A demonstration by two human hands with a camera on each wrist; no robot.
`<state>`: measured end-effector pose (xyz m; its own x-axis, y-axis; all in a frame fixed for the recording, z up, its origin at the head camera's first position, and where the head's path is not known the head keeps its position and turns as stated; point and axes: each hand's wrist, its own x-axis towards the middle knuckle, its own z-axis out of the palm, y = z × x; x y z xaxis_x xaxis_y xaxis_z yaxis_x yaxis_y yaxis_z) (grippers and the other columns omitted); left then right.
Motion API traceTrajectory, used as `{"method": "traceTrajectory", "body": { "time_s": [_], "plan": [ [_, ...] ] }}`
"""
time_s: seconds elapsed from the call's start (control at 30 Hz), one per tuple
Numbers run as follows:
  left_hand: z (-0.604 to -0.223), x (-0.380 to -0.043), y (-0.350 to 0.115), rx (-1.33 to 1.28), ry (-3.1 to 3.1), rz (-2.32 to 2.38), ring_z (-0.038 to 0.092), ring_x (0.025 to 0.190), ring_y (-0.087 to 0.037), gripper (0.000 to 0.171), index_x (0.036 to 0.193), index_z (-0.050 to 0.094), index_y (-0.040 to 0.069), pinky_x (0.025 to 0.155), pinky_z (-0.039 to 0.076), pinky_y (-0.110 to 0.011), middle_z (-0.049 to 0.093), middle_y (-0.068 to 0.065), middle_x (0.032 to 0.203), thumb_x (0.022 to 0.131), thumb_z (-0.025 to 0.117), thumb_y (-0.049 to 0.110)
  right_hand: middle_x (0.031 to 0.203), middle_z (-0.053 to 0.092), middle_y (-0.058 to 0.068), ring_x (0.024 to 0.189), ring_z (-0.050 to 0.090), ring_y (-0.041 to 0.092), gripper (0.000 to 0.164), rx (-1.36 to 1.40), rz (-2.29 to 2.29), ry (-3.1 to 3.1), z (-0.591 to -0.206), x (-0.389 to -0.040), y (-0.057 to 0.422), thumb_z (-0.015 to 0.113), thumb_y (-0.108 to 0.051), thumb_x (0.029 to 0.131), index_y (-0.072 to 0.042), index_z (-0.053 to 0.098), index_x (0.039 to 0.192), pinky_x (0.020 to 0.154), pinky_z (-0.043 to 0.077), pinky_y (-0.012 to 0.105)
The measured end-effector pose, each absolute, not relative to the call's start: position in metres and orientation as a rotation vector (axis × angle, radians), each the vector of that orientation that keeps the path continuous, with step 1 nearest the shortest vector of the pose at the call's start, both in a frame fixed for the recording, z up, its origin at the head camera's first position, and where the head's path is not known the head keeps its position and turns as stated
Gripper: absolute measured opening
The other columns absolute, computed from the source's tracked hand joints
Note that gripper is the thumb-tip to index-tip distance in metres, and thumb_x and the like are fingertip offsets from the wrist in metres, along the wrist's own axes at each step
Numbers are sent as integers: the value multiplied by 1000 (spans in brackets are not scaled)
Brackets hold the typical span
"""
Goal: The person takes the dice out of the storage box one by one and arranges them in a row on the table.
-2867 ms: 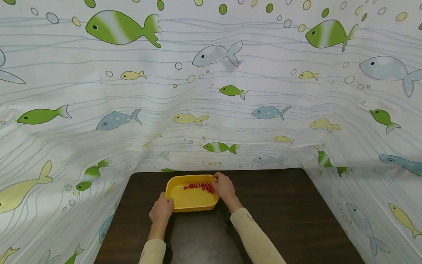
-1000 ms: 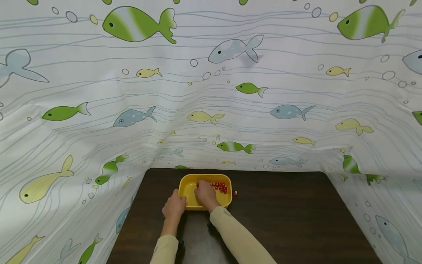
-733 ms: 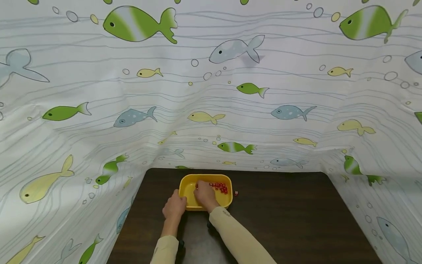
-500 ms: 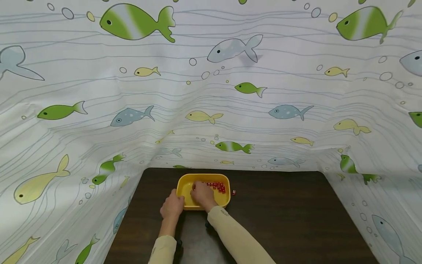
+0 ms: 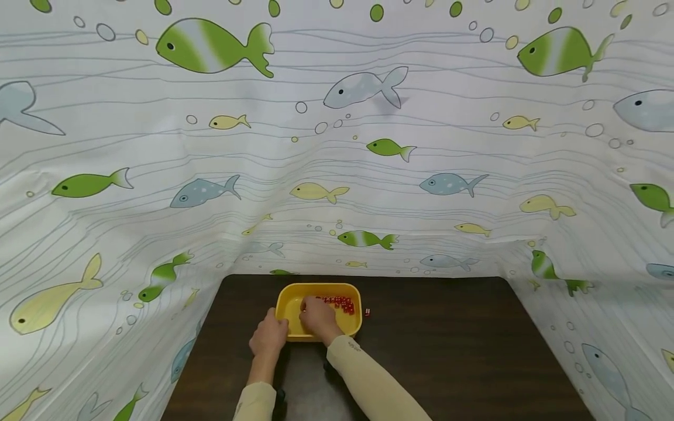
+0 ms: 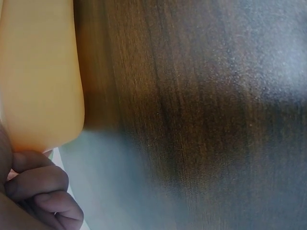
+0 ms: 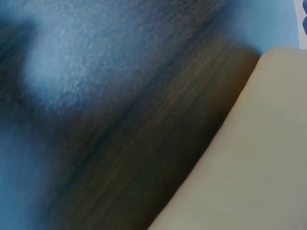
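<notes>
**Yellow tray (image 5: 316,287) with red dice (image 5: 345,304) on wooden table (image 5: 447,351)**

The table is dark brown with visible grain and a pale sheen on its near part. A white cloth (image 5: 337,166) printed with green, yellow and grey-blue fish encloses it at the left, right and far sides.

The tray rests near the table's far edge, left of centre. The dice are grouped in its far right part. A single die (image 5: 367,312) lies on the table just beside the tray's right wall.

The left hand (image 5: 269,333) grips the tray's left wall, thumb over the rim. The right hand (image 5: 318,318) is inside the tray, left of the dice, fingers bent; its fingertips are obscured, so whether it holds a die cannot be determined.

Both wrist views cut off the tray, showing only its outer surface. Dark items at the wrists (image 5: 281,396) are indistinct.
</notes>
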<state>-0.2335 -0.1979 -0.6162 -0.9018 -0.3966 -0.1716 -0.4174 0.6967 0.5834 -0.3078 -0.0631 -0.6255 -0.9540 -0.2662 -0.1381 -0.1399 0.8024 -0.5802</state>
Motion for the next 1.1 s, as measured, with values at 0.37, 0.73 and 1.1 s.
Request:
{"method": "traceTrajectory", "body": {
  "time_s": [0.37, 0.73, 1.1],
  "plan": [
    [-614, -230, -200, -698, 2852, 1008, 62, 76, -33, 49, 146, 51, 1, 73, 50, -55, 67, -20, 97, 105, 53, 28, 106, 76, 2, 82, 61, 18, 19, -356, -873, 2824, -603, -307, -43, 75, -27, 100, -15, 76, 115, 89, 59, 45],
    [-615, -228, -207, -687, 2841, 985, 61, 79, -34, 53, 149, 47, -1, 79, 50, -58, 67, -22, 100, 105, 52, 27, 102, 75, -1, 74, 59, 17, 18, -319, -893, 2852, -601, -307, -22, 75, -28, 99, -16, 75, 113, 78, 56, 39],
    [-616, -233, -197, -656, 2831, 991, 64, 84, -36, 55, 153, 45, -2, 85, 50, -61, 69, -26, 112, 106, 50, 27, 110, 78, -3, 79, 63, 14, 19, -260, -873, 3044, -588, -317, 23, 72, -29, 100, -21, 78, 116, 78, 59, 43]
  ]
}}
